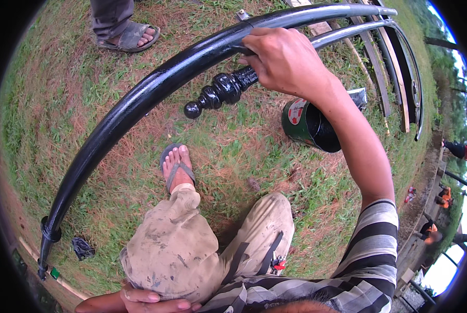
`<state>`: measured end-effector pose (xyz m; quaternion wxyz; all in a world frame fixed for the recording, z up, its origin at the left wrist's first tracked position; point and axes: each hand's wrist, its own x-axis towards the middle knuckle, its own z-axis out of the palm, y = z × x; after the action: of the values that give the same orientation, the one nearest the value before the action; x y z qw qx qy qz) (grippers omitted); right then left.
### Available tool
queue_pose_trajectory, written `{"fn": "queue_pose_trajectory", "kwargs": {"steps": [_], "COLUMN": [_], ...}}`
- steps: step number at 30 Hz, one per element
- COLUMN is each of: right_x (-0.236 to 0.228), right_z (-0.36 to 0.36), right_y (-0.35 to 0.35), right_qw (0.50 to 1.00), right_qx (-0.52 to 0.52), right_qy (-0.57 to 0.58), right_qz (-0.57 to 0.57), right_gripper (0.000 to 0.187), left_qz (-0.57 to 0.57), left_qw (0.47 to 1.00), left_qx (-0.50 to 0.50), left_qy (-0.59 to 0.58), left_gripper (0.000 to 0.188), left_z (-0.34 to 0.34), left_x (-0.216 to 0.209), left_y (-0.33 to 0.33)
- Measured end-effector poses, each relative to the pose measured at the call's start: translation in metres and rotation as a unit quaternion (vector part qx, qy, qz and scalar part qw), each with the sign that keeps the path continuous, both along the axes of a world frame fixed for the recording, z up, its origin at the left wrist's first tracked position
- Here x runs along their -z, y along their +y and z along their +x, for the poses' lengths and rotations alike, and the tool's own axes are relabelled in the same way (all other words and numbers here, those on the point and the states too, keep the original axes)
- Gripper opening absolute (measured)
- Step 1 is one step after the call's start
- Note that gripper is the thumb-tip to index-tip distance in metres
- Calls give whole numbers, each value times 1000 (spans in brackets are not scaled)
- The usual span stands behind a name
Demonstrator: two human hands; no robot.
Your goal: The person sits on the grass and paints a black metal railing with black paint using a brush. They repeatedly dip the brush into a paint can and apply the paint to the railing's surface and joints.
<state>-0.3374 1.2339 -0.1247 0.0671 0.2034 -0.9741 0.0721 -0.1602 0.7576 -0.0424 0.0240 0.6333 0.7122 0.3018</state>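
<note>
Black curved pole (171, 73) arched from low left to upper right, passing just beyond the right grip; long axis bent, bowing away from the wearer. All places below go by this pole.

Nearest, well apart on its near side: left grip (158, 302), resting at the wearer's knee (173, 250), fingers loosely apart, nothing seen in it, partly cut off by frame edge. Wearer's sandalled foot (178, 167) sat on grass (233, 161), between knee and pole.

Near its low-left end: collar (51, 229) around the shaft, dark crumpled item (82, 248) just beside, kind unclear.

Under its middle stretch, near side: black knobbed finial (223, 91), ball end toward low left, other end hidden behind the right grip. Green can (298, 130) tilted on the near side too, right of the finial, black inside.

Right grip (280, 60) was clearly the nearer one, at the pole's near edge, fingers curled; couldn't tell what they pinched, if anything.

Far side: another person's sandalled foot (131, 36), well apart. Past its upper-right stretch: second dark pole (348, 33), planks (395, 78); farther still, people in orange (444, 198).
</note>
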Motion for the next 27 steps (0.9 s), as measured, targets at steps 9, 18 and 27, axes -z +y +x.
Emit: {"fn": "queue_pose_trajectory", "kwargs": {"steps": [9, 18, 27], "right_x": [3, 19, 36], "right_z": [-54, -70, -43], "right_y": [-26, -25, -27], "right_qw": [984, 970, 969], "right_qx": [-108, -161, -190], "right_qy": [-122, -146, -63], "right_qz": [69, 111, 146], "right_gripper": [21, 18, 8], "left_qz": [-78, -44, -129], "left_qw": [858, 707, 902], "left_qx": [349, 251, 148], "left_qy": [369, 660, 385], "left_gripper": [49, 63, 67], "left_z": [16, 6, -4], "left_x": [11, 2, -7], "left_y": [-41, -36, -22]}}
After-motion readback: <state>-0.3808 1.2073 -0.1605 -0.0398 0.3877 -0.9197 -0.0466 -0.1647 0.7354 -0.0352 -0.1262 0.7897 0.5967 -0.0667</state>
